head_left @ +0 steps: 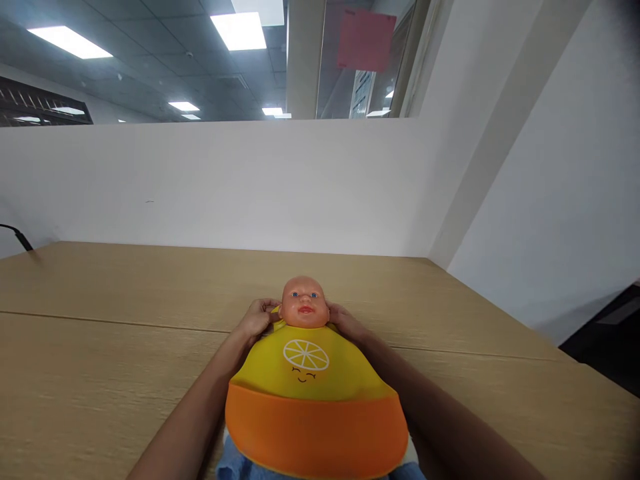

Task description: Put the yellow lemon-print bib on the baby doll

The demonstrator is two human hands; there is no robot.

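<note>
A baby doll (304, 303) lies face up on the wooden table, its head toward the far wall. Spread over its front is a yellow bib (270, 363) with a white lemon slice and a smiling face, and an orange pocket (320, 430) along its lower edge. Beside the doll's neck, my left hand (260, 316) is closed with its fingers on a yellow strap end of the bib. My right hand (344, 321) reaches behind the other side of the doll's head and neck, its fingertips hidden there. Blue cloth (240, 461) shows below the bib.
The wooden table (125, 373) has a seam running across it. A white wall (225, 187) with windows above rises at the far edge. A black cable (23, 240) is at the left, and a dark object (610, 340) stands at the right edge.
</note>
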